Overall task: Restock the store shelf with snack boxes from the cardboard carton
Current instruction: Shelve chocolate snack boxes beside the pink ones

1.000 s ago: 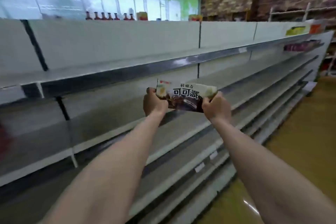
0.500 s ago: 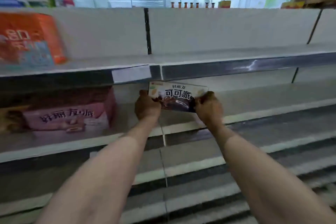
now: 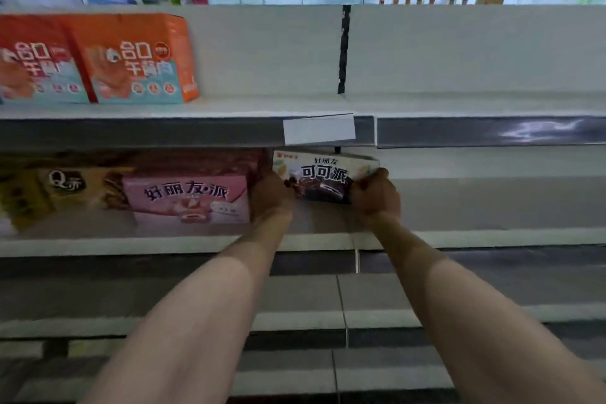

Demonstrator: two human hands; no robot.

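A dark brown and white snack box [image 3: 323,179] with Chinese lettering is held by both ends, tilted slightly, just under the front lip of the upper shelf. My left hand [image 3: 270,197] grips its left end and my right hand [image 3: 373,195] grips its right end. The box hovers over the second shelf [image 3: 475,236], right beside a pink snack box [image 3: 190,198] that stands on that shelf. The cardboard carton is out of view.
Two orange and teal boxes [image 3: 98,59] stand on the top shelf at left. A yellow-brown box [image 3: 49,193] sits left of the pink one. A white price tag [image 3: 319,128] hangs on the shelf edge above the held box. Lower shelves [image 3: 459,315] step out toward me.
The view has swung left along the shelves. Both hands carried the box leftward and inward, from open aisle space to a spot under the upper shelf beside the pink box.
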